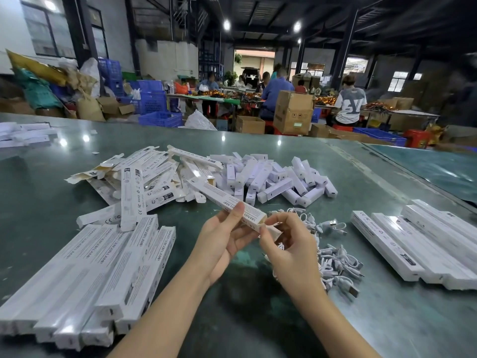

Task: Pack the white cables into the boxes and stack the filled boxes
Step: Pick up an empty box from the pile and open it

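The left hand (224, 241) curls round a long, slim white cardboard box (227, 202), thumb on its printed face. The right hand (289, 244) pinches the box's open end flap, fingers bent. Just right of that hand lies a tangle of glossy white cables (335, 257). Square-ended filled boxes (98, 275) lie stacked left of the hands on the smooth green table (258, 319).

Table layout, from my feed

Stacked boxes (85, 275) left; cables (333, 257) right of centre; more boxes (418, 244) far right; small packs (273, 177) behind.
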Tool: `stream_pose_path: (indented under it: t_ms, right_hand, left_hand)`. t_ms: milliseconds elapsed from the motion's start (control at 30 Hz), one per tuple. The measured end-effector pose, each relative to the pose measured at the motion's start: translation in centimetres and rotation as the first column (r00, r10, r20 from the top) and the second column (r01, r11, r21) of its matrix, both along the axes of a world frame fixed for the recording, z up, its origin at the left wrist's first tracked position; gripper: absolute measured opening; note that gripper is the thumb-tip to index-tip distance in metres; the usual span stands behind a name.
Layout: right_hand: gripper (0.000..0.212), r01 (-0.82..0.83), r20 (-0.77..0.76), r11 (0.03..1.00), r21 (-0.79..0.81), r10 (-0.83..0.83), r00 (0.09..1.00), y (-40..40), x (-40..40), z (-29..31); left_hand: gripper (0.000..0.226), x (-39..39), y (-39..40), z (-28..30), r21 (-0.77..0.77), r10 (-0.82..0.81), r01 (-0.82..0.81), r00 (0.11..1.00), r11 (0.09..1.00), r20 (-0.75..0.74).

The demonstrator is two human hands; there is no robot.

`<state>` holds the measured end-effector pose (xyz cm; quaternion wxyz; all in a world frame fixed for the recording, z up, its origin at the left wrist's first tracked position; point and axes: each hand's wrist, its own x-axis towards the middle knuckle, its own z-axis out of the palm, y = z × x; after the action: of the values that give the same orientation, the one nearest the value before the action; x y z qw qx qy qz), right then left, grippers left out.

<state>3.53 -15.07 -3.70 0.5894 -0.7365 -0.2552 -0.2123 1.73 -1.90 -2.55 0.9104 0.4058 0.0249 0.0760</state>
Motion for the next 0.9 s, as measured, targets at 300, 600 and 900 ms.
stream_pose_path:
  t_ms: [300,600,900]
  right_hand:
    - [0.012,0.018,-0.121,1.000,-0.024,-0.021,0.992,-0.22,-0.04,0.34]
    - [0.010,-0.146,-0.327,0.949,0.280,0.237,0.915,-0.16,-0.15,0.70]
    - [0.033,-0.228,-0.438,0.788,0.572,0.528,0.727,0.02,0.12,0.74]
  left_hand:
    - [0.038,-0.01,-0.11,-0.13,0.026,-0.018,0.017,0.999,1.000,0.027]
    - [0.038,0.01,0.13,-0.06,0.116,0.071,-0.076,0.997,0.990,0.041]
    - [0.034,0.04,0.44,0.13,0.059,0.071,-0.074,0.996,0.996,0.048]
